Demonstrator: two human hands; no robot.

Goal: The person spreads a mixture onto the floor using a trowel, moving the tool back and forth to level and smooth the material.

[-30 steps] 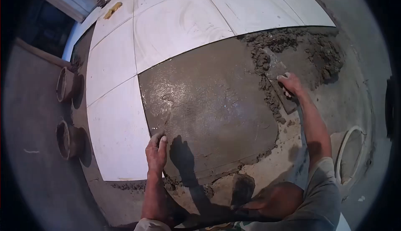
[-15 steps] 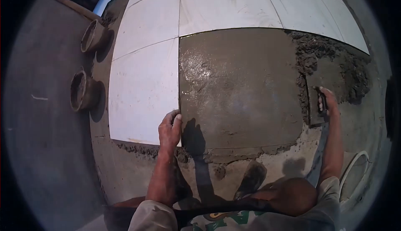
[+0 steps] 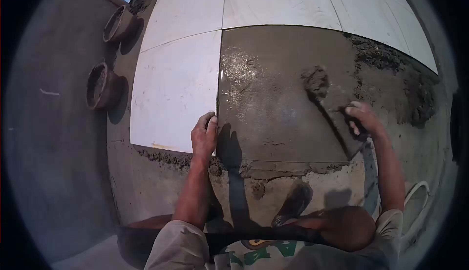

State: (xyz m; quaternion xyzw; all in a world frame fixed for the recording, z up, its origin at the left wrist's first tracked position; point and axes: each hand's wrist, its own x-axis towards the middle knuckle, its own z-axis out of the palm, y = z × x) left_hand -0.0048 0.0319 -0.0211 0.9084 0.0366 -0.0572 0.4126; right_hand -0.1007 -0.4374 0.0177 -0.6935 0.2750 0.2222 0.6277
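Observation:
My right hand [image 3: 361, 118] is wrapped round the handle of a flat trowel [image 3: 338, 118], whose blade lies tilted on the wet mortar bed [image 3: 273, 109]. A lump of mortar [image 3: 315, 80] is piled at the blade's far left end. My left hand [image 3: 204, 134] is closed, fingers bent at the right edge of a white tile [image 3: 173, 96], beside the mortar. What lies under those fingertips is hidden. The mortar near that tile is smooth and shiny.
Two mortar-stained buckets [image 3: 113, 85] [image 3: 122, 23] stand left of the tiles. More white tiles [image 3: 278, 1] border the mortar at the far side. Rough mortar [image 3: 417, 99] lies to the right. A pale hoop-like object [image 3: 415, 206] rests at lower right.
The trowel has moved left from the rough right side onto the smoother mortar, and a lump has gathered at its edge. My left hand stays at the tile's edge; the view has shifted slightly.

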